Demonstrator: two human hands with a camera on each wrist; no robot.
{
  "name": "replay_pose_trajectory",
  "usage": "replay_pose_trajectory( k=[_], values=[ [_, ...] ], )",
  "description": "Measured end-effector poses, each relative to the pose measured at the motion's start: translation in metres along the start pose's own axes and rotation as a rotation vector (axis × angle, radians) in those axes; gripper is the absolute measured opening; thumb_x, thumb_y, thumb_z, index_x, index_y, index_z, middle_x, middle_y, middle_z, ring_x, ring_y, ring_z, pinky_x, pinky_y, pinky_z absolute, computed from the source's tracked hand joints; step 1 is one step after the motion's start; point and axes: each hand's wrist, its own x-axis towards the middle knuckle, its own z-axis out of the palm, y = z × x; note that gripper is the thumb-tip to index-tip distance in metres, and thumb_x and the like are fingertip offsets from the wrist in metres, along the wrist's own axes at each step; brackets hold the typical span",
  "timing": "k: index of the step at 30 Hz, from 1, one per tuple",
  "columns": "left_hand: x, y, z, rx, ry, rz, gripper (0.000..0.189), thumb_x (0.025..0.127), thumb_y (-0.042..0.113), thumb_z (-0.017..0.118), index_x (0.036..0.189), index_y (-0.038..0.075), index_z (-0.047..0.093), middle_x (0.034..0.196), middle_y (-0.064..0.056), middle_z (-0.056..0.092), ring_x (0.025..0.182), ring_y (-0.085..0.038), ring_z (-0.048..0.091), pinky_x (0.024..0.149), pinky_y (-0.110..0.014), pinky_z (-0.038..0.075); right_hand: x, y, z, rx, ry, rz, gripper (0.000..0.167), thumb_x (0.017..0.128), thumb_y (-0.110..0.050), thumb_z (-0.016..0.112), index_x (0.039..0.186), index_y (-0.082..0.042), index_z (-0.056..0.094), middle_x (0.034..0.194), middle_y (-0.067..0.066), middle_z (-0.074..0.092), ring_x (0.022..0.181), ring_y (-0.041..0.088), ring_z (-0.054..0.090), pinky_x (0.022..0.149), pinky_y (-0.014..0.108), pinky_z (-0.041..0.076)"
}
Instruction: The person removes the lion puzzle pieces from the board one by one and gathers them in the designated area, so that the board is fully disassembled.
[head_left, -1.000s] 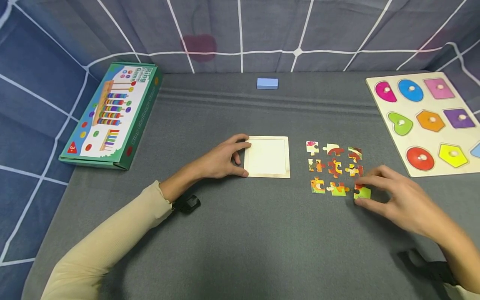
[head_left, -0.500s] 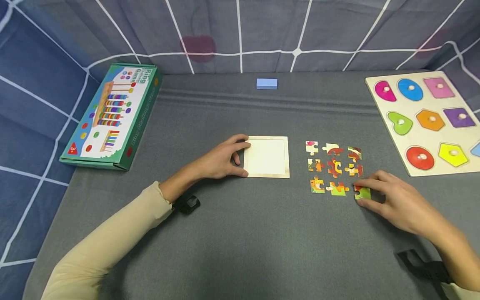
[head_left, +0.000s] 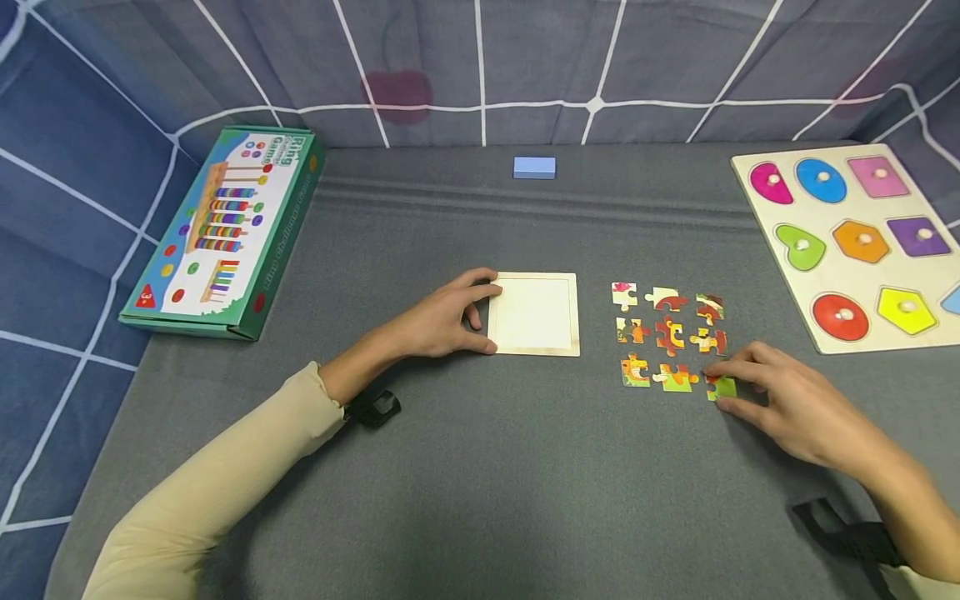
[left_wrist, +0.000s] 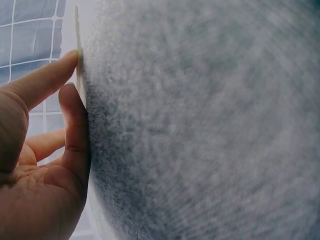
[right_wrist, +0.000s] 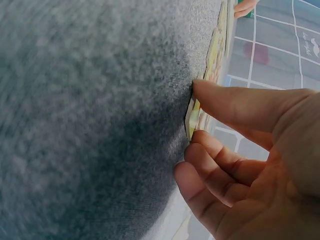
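Observation:
A square, pale wooden puzzle tray (head_left: 533, 313) lies flat near the middle of the table in the head view. My left hand (head_left: 448, 318) holds its left edge, thumb at the near corner and fingertips at the far one. To the right, several jigsaw pieces (head_left: 669, 336) with orange, red and green print lie in spaced rows. My right hand (head_left: 787, 404) has thumb and index finger at the sides of the green corner puzzle piece (head_left: 723, 388), pinching it at the table surface. In the right wrist view this puzzle piece (right_wrist: 192, 117) shows edge-on beside the thumb.
A green ring game box (head_left: 217, 233) stands at the left. A shape board (head_left: 806, 287) with colourful knobbed shapes lies at the right. At the back sits a small blue block (head_left: 535, 167), in front of the grid-patterned cloth (head_left: 540, 67).
My right hand has shifted slightly, and the green corner piece has slid a little left and turned slightly. My left hand and the tray stay in place.

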Motion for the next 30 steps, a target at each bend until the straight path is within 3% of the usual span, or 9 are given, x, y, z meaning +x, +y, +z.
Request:
replay_pose_trajectory(
  k=[30],
  values=[
    [0.0002,-0.0013,0.0002,-0.015,0.000,0.009,0.080,0.080,0.020,0.085,0.145,-0.002,0.045,0.156,-0.012,0.028,0.089,-0.015,0.058,0.084,-0.033,0.044,0.0010,-0.0055,-0.0022,0.018,0.051,0.011,0.039,0.069,-0.005,0.087,0.106,-0.011,0.075,0.096,-0.004,0.059,0.079,0.011,0.052,0.066,0.029,0.040]
  ],
)
